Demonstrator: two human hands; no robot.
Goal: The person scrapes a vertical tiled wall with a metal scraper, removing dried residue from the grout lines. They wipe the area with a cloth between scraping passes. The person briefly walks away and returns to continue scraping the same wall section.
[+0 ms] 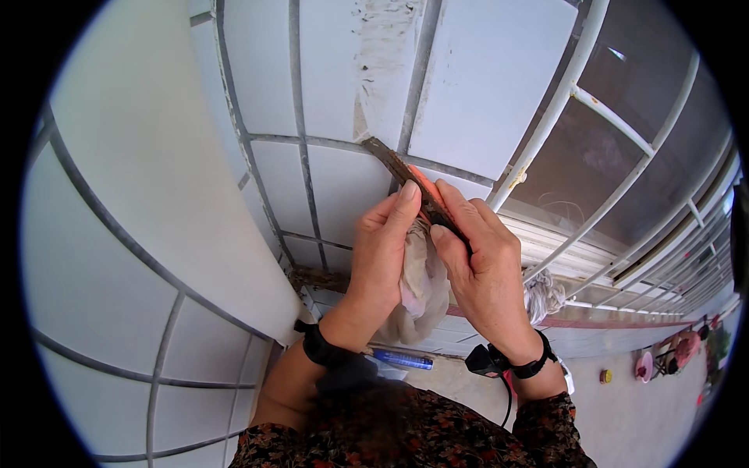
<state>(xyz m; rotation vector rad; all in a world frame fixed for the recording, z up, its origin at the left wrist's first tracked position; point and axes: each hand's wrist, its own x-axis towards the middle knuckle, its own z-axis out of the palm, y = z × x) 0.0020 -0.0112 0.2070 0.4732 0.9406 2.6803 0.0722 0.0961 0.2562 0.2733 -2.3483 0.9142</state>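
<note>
A dark, dirty, narrow strip [389,161] with an orange piece [430,190] along its side runs between my two hands; its material is unclear. My left hand [383,240] pinches the strip between thumb and fingers from the left. From the right, my right hand [483,251] grips its lower part, with the fingers over the orange piece. A crumpled pale cloth or bag [418,286] hangs below the strip, between my hands. The strip's far tip lies at the white tiled wall [333,111], just under a rough, stained band [389,58]; whether it touches cannot be told.
A wide pale column [216,193] curves down at left. White metal window bars [611,111] stand at right, with a grey-white cloth [544,295] at their foot. A blue tube [404,359] lies below; a pink basin [643,367] and a small tin [605,376] stand farther off.
</note>
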